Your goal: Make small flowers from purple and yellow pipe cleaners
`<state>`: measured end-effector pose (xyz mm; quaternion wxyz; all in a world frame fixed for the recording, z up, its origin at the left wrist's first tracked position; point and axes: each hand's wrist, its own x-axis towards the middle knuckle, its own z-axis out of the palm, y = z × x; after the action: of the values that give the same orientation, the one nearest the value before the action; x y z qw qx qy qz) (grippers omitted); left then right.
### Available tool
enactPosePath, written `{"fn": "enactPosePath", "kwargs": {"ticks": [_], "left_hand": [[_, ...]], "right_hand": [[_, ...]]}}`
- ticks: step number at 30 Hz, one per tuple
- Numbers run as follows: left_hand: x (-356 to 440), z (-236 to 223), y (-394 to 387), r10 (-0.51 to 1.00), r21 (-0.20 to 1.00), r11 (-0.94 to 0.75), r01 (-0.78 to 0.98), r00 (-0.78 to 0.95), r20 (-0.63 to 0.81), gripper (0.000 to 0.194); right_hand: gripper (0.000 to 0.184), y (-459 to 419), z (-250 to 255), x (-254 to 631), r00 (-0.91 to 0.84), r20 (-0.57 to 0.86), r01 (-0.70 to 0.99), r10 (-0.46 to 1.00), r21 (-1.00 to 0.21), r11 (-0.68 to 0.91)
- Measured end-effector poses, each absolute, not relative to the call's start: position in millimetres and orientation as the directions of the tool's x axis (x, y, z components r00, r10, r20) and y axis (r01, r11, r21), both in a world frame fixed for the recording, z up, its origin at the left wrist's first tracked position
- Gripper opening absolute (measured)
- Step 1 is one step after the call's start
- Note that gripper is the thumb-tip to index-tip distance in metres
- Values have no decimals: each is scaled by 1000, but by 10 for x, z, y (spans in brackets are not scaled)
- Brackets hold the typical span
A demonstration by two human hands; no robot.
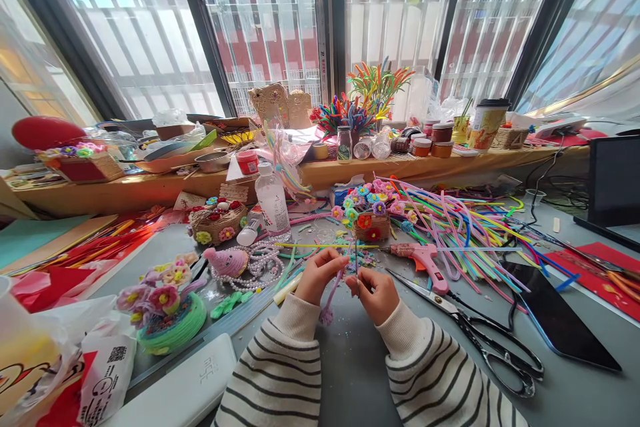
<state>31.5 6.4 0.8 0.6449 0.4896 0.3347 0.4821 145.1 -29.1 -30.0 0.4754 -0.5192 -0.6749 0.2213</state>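
Note:
My left hand (321, 275) is closed in a pinch on a light purple pipe cleaner (330, 295), whose fuzzy, curled end hangs below the fingers. Close beside it, my right hand (376, 292) pinches a thin dark stick (357, 259) that stands upright between the two hands. Just beyond the fingertips sits a small woven basket (376, 228) covered with colourful pipe-cleaner flowers. A pink glue gun (421, 263) lies to the right of my right hand, and large black-handled scissors (465, 323) lie partly open nearby.
Loose pipe cleaners (465, 227) are heaped at the back right, near a dark phone (563, 320). Left of my hands are a clear bottle (271, 200), pearl strings (265, 265), a green-based flower piece (173, 327) and a white power bank (175, 387). A crowded shelf (320, 170) runs behind.

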Motion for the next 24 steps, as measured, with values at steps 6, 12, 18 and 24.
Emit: {"fn": "enactPosePath", "kwargs": {"ticks": [6,12,18,24], "left_hand": [[302,-17,70,939,950,45,-310,337,65,23],[288,-51,98,912,952,66,-298,406,64,25],[288,-44,97,906,945,73,-320,417,71,26],[275,-35,92,911,938,84,-337,407,65,26]], "right_hand": [[44,-300,-287,1433,-67,367,522,928,-780,347],[43,-291,-312,1429,-57,383,542,922,-764,351],[39,-303,-303,1449,-40,410,541,911,-758,365],[39,-300,-299,1453,-14,457,541,889,-744,391]]}}
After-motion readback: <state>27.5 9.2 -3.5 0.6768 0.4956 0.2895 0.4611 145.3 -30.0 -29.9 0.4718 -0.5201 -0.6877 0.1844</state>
